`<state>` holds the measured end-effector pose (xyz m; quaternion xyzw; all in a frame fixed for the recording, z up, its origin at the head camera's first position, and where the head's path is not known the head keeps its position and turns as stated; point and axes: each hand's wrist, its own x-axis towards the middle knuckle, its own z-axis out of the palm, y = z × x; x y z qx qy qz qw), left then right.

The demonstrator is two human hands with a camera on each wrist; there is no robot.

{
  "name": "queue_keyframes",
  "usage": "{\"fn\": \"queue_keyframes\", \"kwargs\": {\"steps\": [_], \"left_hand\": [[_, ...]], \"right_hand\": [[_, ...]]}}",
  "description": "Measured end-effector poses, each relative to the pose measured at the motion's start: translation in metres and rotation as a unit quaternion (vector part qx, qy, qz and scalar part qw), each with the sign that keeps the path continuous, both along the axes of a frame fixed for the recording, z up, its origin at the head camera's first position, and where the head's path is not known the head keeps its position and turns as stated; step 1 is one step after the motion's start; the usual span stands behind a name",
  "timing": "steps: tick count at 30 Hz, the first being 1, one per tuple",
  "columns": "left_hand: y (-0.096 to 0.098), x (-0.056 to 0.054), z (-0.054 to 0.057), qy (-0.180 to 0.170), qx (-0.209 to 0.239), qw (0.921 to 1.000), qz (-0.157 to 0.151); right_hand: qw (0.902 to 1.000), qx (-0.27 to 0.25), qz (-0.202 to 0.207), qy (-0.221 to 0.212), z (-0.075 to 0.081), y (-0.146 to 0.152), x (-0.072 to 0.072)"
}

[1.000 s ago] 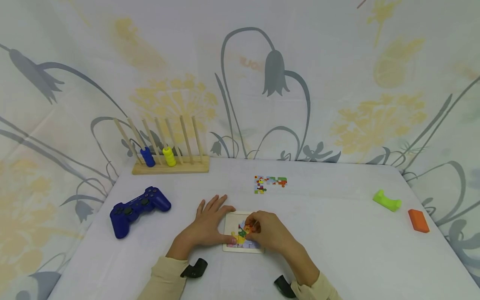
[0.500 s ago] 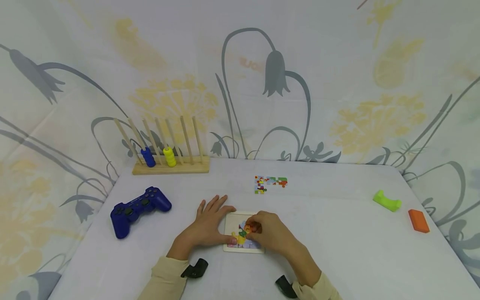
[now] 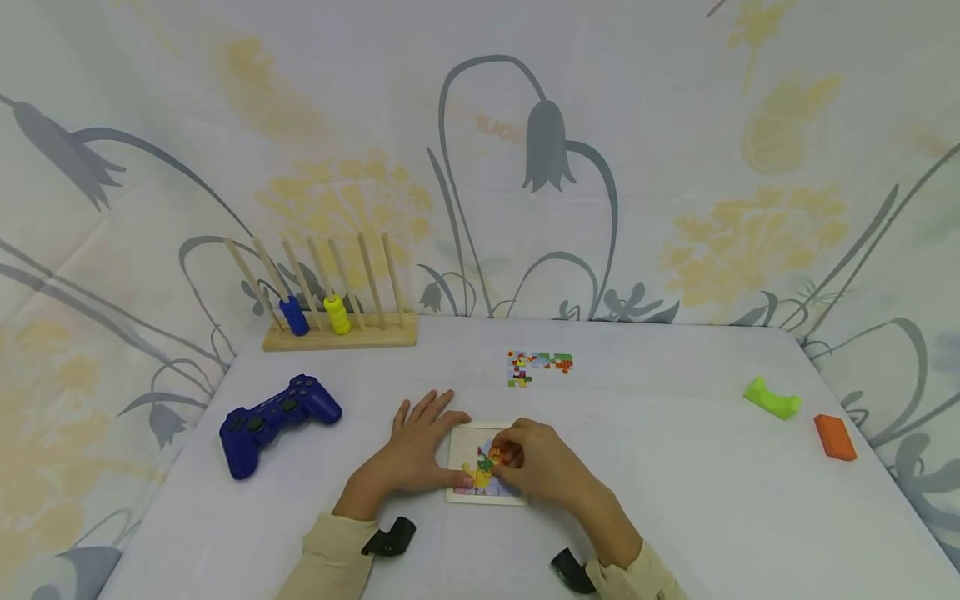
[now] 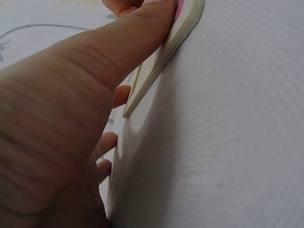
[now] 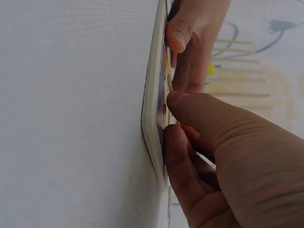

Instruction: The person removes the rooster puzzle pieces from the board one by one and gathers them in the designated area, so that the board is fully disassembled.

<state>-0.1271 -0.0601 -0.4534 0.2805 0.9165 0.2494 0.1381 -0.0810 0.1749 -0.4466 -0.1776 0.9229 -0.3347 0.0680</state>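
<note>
A small wooden puzzle tray (image 3: 487,501), part-filled with colourful pieces along its lower side, lies on the white tablecloth. My left hand (image 3: 420,450) rests at its left side with fingers spread. Its thumb lies over the lower left of the tray, and the index fingertip touches the upper left edge. Over the right half of the tray, my right hand (image 3: 546,462) pinches a puzzle piece (image 5: 170,84) between thumb and fingers. In the right wrist view the piece stands tilted, close over the tray's surface. The fingers hide most of its picture.
Several loose puzzle pieces (image 3: 519,367) lie behind the tray. A blue game controller (image 3: 279,419) is at the left, with a wooden peg stand (image 3: 375,337) bearing blue and yellow beads behind it. A green curved block (image 3: 772,400) and an orange block (image 3: 836,437) lie far right.
The hands and tray stay almost where they were, with the right hand still holding the piece over the tray. The head view shifts very slightly.
</note>
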Motion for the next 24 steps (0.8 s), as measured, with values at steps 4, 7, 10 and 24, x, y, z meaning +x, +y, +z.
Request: {"fn": "queue_keyframes", "kwargs": {"steps": [4,7,10,24], "left_hand": [[-0.001,0.000,-0.001,0.000,0.007,1.0000,-0.001],[-0.001,0.000,-0.001,-0.001,0.012,0.9999,-0.003],[0.000,0.000,-0.001,-0.001,0.013,0.9999,-0.004],[-0.001,0.002,-0.001,0.002,0.014,0.9999,0.002]], "right_hand": [[0.9996,-0.023,-0.009,-0.013,0.000,0.001,0.000],[0.9985,-0.048,-0.013,-0.025,0.000,0.003,0.000],[0.9964,-0.078,-0.014,-0.031,-0.003,0.008,-0.002],[0.9866,-0.056,-0.153,0.014,-0.021,0.050,-0.018]]}}
